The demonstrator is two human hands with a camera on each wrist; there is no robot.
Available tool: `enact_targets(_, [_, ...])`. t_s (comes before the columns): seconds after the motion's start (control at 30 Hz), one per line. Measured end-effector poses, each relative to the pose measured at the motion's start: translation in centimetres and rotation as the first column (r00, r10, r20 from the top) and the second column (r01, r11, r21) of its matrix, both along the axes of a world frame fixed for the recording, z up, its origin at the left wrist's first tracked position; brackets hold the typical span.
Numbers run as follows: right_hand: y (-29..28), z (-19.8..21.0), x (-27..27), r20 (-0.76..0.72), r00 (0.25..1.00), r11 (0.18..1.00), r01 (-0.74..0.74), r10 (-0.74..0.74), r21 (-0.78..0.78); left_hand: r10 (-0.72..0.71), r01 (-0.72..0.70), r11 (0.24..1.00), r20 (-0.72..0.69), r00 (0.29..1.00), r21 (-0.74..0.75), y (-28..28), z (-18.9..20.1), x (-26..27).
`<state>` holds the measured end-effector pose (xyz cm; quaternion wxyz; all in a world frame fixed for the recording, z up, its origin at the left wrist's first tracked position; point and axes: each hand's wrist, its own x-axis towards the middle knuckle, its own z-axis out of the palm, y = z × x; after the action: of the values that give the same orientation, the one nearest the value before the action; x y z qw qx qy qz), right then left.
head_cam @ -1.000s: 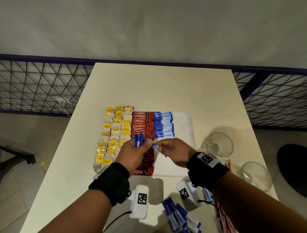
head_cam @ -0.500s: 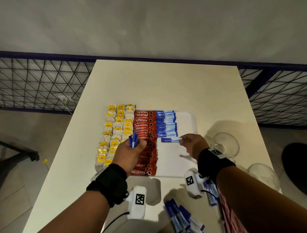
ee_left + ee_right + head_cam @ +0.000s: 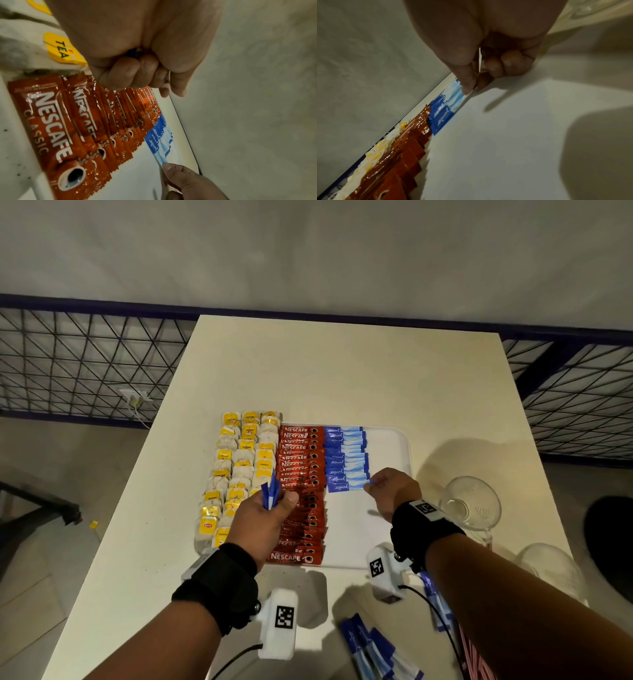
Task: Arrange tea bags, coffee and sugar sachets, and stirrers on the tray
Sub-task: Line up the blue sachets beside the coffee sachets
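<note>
Right hand: the right hand (image 3: 394, 491) pinches the pale end of one blue sugar sachet (image 3: 346, 486) between thumb and fingertip; the other fingers are curled under.
Sachet in that pinch: it lies flat as the nearest piece of the blue sugar row (image 3: 344, 457), just beside the coffee sachets; the pinched end is covered by the thumb in the right wrist view.
Left hand: the left hand (image 3: 263, 522) is closed in a fist round a small bundle of blue sachets (image 3: 270, 494), held upright above the coffee row; how many cannot be told, and in the left wrist view only a sliver of blue shows between the fingers.
Tray: the white tray (image 3: 394, 446) rests on the surface (image 3: 342, 371), its right part bare.
Coffee: red Nescafe sachets (image 3: 301, 460) overlap in one column, its middle hidden by the left hand.
Tea: tea bags (image 3: 239, 460) with yellow tags fill the left side in columns.
Off the tray: loose blue sachets (image 3: 373, 648) lie at the near edge, cut off by the frame; two clear glasses (image 3: 471, 505) stand to the right.
</note>
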<state>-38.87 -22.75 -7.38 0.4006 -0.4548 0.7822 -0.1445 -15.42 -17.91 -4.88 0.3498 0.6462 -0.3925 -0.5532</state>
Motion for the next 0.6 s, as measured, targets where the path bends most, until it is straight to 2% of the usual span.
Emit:
enact_targets(0.3, [-0.1,0.6,0.9,0.047,0.997,0.999,0.054,-0.053,-0.002,-0.007,0.007,1.0,-0.028,1.0,-0.001,0.1,-0.3,0.4])
enact_targets(0.5, [-0.2,0.8,1.1,-0.026,0.999,0.999,0.039,-0.039,0.016,-0.005,0.005,1.0,-0.058,0.998,0.003,0.2,0.2,0.4])
enact_targets(0.6, [-0.1,1.2,1.1,-0.018,0.997,0.997,0.078,-0.078,0.011,-0.011,0.013,0.999,-0.072,0.997,0.031,0.3,0.9,0.1])
